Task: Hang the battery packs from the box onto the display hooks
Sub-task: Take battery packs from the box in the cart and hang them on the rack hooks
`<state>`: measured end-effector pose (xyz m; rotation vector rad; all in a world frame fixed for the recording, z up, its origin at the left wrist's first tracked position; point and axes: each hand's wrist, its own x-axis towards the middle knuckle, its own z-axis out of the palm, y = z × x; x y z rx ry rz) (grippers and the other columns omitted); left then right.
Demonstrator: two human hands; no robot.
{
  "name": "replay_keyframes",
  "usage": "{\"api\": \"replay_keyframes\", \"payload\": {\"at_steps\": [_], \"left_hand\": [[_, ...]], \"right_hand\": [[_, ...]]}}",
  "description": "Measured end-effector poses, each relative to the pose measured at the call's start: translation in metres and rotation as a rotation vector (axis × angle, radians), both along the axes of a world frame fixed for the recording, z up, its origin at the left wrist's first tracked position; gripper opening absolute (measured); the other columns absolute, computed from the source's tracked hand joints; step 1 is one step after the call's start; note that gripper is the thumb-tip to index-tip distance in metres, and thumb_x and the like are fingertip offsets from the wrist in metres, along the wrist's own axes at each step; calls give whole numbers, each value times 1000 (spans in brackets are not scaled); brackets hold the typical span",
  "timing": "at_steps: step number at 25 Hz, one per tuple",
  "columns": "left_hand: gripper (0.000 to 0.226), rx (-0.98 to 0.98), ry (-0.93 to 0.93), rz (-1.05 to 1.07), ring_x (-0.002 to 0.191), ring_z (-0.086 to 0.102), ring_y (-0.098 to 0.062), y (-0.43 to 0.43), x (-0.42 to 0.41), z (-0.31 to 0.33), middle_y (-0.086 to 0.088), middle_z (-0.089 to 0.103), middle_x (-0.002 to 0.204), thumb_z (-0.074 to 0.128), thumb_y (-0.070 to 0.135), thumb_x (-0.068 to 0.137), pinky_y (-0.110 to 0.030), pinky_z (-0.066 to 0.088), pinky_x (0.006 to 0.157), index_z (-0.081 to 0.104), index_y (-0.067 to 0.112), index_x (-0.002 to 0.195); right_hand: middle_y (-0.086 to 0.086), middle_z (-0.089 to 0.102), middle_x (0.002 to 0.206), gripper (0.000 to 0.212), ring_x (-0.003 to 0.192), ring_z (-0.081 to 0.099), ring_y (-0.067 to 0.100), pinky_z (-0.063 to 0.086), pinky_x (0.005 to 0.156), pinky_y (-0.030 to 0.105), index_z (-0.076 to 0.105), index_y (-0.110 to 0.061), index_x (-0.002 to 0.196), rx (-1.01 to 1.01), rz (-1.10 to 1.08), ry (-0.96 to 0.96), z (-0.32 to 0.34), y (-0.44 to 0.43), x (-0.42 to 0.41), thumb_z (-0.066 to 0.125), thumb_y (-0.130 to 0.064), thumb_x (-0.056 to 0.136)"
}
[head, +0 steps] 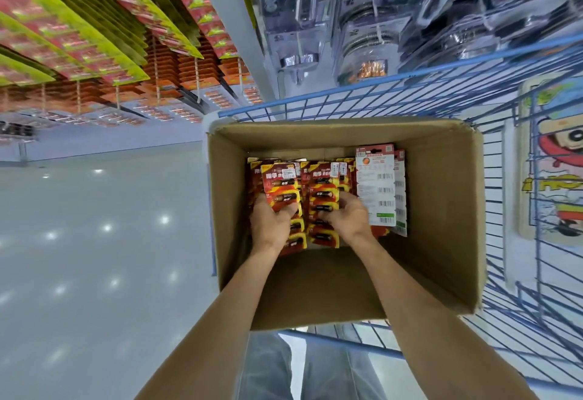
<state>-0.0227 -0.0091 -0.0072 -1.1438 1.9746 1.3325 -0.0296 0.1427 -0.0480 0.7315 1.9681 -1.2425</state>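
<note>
This is a shop, seen in an aisle between sales shelves. On the left wall many red and yellow battery packs (94, 37) hang in dense rows on display hooks (197, 84), the same product repeated many times. On the right hang other goods in clear plastic packages (362, 21). A blue wire trolley (347, 97) stands in the aisle and carries an open cardboard box (441, 210) with more such packs, some showing barcodes (385, 190) and a price sticker (288, 173). The pale glossy floor (94, 242) reflects ceiling lamps

In blue wire cart (347, 87): cardboard box (441, 210) w/ battery packs (321, 185) inside.
</note>
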Motion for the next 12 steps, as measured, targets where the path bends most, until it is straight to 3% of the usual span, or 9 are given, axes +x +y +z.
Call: {"api": "replay_keyframes", "payload": {"at_steps": [2,5,9,12], "left_hand": [[47,60,15,23,115,67,-19,-5,5,17,1,68,124,79,24,90,-42,56,97,56,21,132],[42,185,39,48,97,75,-15,-10,13,52,2,74,111,83,17,86,-27,61,69,62,22,122],[46,305,107,-80,92,72,-3,-15,14,110,12,74,103,87,14,81,-26,54,75,62,33,114],[52,355,151,-154,97,74,-8,-24,13,156,13,76,105,91,19,77,-34,58,84,62,41,114]], "right_hand": [[-1,69,123,37,125,60,19,44,109,41,64,-15,124,-41,-83,2,30,11,2,76,-8,90],[-6,72,119,39,120,64,16,48,109,53,67,-22,118,-127,-213,20,76,27,12,83,-12,84],[1,76,120,46,116,71,22,53,102,59,67,-21,124,-293,-309,102,147,37,28,84,-13,82],[4,75,123,45,116,71,24,54,101,59,65,-17,129,-369,-328,166,196,33,44,78,-13,87]]}}
